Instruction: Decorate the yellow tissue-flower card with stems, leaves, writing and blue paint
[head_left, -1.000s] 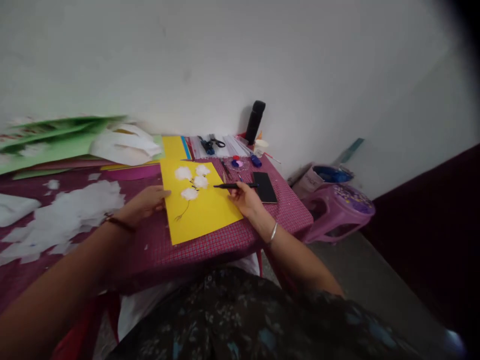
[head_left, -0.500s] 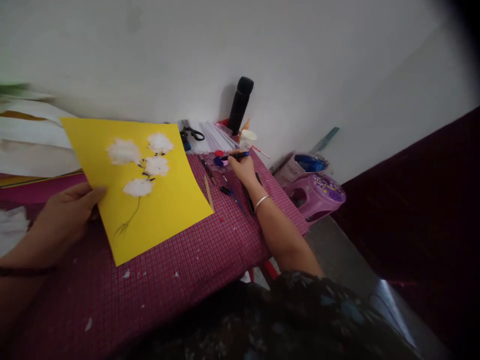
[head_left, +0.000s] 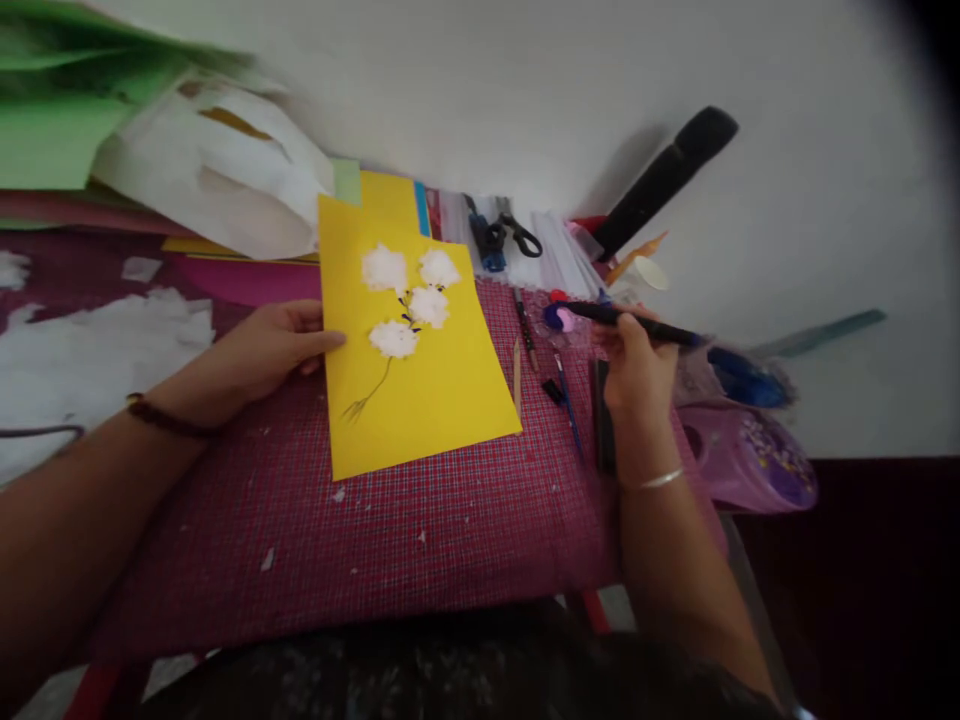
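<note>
A yellow sheet [head_left: 450, 390] is held by its left edge between the thumb and fingers of my left hand [head_left: 274, 345]. On the sheet are several white fluffy flowers [head_left: 394, 338] with small dark marks and a thin drawn stem. My right hand [head_left: 637, 370] grips a dark pen [head_left: 652, 325] near its middle, right of the sheet. The pen's left end is by blue and pink blobs [head_left: 559, 318] on clear plastic. Between sheet and right hand lie a wooden stick [head_left: 517, 385], a dark cap [head_left: 553, 391] and a thin blue brush [head_left: 568, 410].
Black scissors [head_left: 517, 235] and white strips lie behind the sheet. A black bottle [head_left: 667, 185] stands by the wall near a pale cup [head_left: 649, 272]. White tissue [head_left: 112, 350] lies at the left. A pink stool [head_left: 739, 460] is beyond the right table edge.
The view has swung left, showing more of the table's left side and green paper. The sheet looks flatter and lower. My right hand still holds the pen, its left end now by the blobs.
</note>
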